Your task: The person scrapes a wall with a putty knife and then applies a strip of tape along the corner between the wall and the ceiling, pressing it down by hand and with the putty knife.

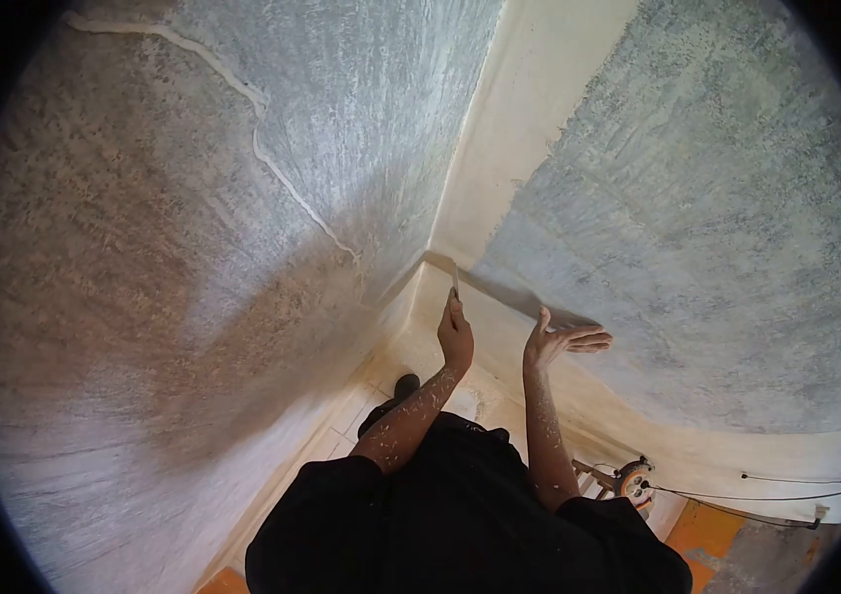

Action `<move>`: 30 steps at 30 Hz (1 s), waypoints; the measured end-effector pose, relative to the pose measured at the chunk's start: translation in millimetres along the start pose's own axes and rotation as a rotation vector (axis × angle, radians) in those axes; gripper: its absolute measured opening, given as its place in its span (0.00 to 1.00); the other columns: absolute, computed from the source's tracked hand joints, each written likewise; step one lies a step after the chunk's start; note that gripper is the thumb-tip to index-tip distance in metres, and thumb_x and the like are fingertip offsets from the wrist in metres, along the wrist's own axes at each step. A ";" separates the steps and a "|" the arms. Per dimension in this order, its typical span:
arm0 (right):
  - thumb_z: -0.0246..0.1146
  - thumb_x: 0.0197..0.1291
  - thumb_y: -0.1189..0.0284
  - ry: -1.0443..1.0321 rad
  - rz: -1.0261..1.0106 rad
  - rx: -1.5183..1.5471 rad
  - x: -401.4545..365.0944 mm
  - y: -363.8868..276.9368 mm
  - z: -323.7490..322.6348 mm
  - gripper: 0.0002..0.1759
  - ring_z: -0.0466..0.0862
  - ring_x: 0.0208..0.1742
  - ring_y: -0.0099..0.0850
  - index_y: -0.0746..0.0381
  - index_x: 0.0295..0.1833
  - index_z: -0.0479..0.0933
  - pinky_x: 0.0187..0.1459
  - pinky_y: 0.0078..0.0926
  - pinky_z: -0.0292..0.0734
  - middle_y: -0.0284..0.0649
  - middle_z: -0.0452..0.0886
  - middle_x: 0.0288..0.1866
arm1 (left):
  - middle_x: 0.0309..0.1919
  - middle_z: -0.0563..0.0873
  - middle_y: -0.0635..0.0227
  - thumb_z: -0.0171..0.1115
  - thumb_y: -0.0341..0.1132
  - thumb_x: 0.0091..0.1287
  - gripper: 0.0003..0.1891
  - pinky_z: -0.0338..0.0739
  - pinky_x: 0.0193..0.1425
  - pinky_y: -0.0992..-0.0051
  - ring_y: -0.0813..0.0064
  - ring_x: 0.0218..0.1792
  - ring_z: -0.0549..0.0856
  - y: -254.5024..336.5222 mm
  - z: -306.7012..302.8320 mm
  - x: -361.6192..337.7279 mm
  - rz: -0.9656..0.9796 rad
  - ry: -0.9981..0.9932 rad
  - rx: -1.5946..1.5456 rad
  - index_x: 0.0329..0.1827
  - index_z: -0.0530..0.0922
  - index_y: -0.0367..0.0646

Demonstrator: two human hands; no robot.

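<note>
My left hand (pixel 456 334) is closed around a thin flat scraper (pixel 455 277), seen almost edge-on. Its blade points up at the corner where two walls meet, close to the pale strip (pixel 539 109) along that corner. To the right, my right hand (pixel 564 344) has its fingers stretched out and thumb up, holding nothing. It overlaps the lower edge of the mottled grey right wall (pixel 707 238). Pale flecks dot both forearms.
The left wall (pixel 173 247) is patchy grey and brown, with a raised white line (pixel 257 124) running down it. Low at right stands an orange-ringed device (pixel 633 482) beside dark cables (pixel 737 493). Orange patches (pixel 707 530) show below. A dark shoe (pixel 406 385) is near the corner.
</note>
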State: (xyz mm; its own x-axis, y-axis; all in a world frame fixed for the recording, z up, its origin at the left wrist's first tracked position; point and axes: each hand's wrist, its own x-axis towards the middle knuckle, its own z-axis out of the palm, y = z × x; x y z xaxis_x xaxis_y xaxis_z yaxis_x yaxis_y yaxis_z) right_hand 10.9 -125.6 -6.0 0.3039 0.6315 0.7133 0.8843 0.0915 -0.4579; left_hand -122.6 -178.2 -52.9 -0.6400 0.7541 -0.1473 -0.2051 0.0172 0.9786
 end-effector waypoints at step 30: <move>0.49 0.58 0.35 -0.110 0.032 0.035 -4.9 18.1 2.1 0.61 0.14 0.70 0.63 0.63 0.72 0.17 0.64 0.68 0.15 0.64 0.11 0.71 | 0.30 0.73 0.74 0.42 0.47 0.76 0.25 0.64 0.24 0.83 0.87 0.21 0.66 11.9 -7.7 4.6 -0.116 -0.029 -0.130 0.67 0.67 0.37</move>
State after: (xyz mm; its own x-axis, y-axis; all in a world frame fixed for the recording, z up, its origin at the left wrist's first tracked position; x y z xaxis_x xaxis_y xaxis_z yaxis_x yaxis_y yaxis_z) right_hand 24.6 -125.5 -18.9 0.2894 0.7150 0.6364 0.8611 0.0958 -0.4993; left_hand -133.7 -179.6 -43.1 -0.5857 0.7703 -0.2520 -0.3711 0.0215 0.9283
